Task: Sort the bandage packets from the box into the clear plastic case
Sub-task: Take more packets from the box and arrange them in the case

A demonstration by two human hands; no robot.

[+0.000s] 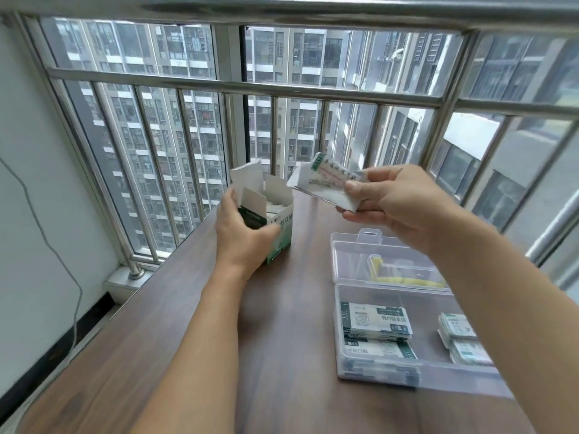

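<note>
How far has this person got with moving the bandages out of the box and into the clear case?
Partly done. The clear plastic case lies open on the table and already holds stacked packets on its left side, and smaller ones on its right. In hand: the right hand pinches a few packets above the table, while the left hand steadies the open box. Left: more packets show inside the box.

Box [279, 236] front shows "创口贴"; packets in case [376, 321] carry the same, printed upside down.
</note>
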